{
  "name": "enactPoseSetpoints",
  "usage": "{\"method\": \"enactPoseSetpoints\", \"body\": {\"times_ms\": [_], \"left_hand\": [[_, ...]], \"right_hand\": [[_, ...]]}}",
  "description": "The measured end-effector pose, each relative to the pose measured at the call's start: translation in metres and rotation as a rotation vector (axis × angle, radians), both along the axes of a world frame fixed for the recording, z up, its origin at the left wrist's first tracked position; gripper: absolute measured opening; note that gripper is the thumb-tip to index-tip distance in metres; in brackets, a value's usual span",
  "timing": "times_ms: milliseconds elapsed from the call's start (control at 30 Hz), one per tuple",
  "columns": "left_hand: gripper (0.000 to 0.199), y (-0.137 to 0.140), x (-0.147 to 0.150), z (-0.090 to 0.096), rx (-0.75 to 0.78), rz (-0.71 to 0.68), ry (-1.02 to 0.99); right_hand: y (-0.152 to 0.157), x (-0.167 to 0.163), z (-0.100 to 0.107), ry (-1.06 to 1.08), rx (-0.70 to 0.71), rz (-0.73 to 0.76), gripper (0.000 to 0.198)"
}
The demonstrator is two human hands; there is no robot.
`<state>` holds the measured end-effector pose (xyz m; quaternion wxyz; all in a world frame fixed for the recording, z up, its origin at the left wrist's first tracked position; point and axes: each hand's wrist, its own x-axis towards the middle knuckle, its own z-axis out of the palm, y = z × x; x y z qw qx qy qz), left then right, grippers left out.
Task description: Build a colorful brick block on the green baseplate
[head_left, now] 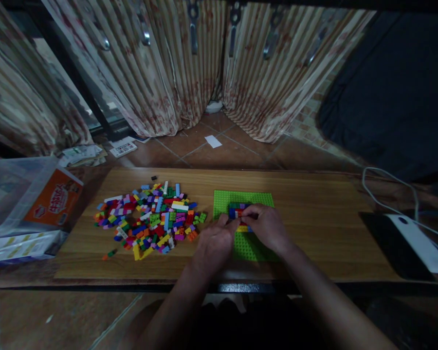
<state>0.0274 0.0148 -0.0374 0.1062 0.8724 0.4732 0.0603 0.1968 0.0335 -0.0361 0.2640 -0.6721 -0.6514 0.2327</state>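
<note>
A green studded baseplate lies on the wooden board. On it stands a low build of toy building bricks, with blue, green, red and yellow pieces showing. My left hand rests over the plate's left side, its fingers bent against the build's near left edge. From the right, my right hand reaches in with thumb and forefinger pinched together at the middle of the build. Both sets of fingertips almost meet there, beside a small red brick. Whatever is between them is largely covered by the fingers.
Left of the plate spreads a pile of loose bricks. A clear plastic bin and a flat box sit further left. At the right end are a black-and-white flat object and a white cable. Striped curtains hang behind.
</note>
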Motion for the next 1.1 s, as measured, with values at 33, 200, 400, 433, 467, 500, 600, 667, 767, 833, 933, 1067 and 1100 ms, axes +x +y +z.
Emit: {"method": "enactPoseSetpoints", "body": {"times_ms": [33,200,400,433,467,500,600,667,767,833,933,1067,1100], "left_hand": [[0.039,0.0,0.0,0.0,0.0,0.006,0.003],[0.04,-0.001,0.001,0.001,0.025,0.009,-0.004],[0.046,-0.002,0.003,-0.002,0.046,0.022,0.004],[0.046,-0.002,0.003,-0.003,0.048,0.023,0.002],[0.045,-0.002,0.003,-0.003,0.049,0.023,0.0],[0.045,-0.002,0.003,-0.003,0.049,0.021,-0.003],[0.043,-0.002,0.003,-0.001,0.033,0.017,-0.003],[0.043,-0.002,0.004,0.002,0.019,0.024,0.01],[0.045,-0.002,0.006,0.004,-0.001,0.032,0.04],[0.045,-0.001,0.007,0.005,-0.014,0.039,0.053],[0.044,-0.001,0.009,0.006,-0.028,0.045,0.052],[0.045,-0.003,0.012,0.01,-0.02,0.067,0.084],[0.045,-0.003,0.013,0.011,-0.017,0.073,0.089]], "right_hand": [[0.0,0.001,0.0,-0.012,0.004,-0.011,0.01],[0.001,0.003,-0.001,-0.026,0.013,-0.032,0.008],[0.004,0.006,-0.002,0.002,-0.012,-0.036,0.008],[0.005,0.006,-0.002,0.001,-0.013,-0.033,0.008],[0.005,0.007,-0.002,-0.002,-0.014,-0.029,0.008],[0.005,0.007,-0.002,-0.005,-0.014,-0.023,0.007],[0.005,0.007,-0.002,0.002,-0.023,-0.019,0.007],[0.005,0.007,-0.002,0.008,-0.027,-0.02,0.007],[0.006,0.006,-0.002,0.008,-0.032,-0.035,0.007],[0.006,0.005,-0.002,0.013,-0.039,-0.051,0.008],[0.007,0.004,-0.003,0.016,-0.035,-0.052,0.01],[0.007,0.002,-0.003,-0.009,-0.004,-0.035,0.013],[0.007,0.002,-0.003,-0.011,0.001,-0.028,0.014]]}}
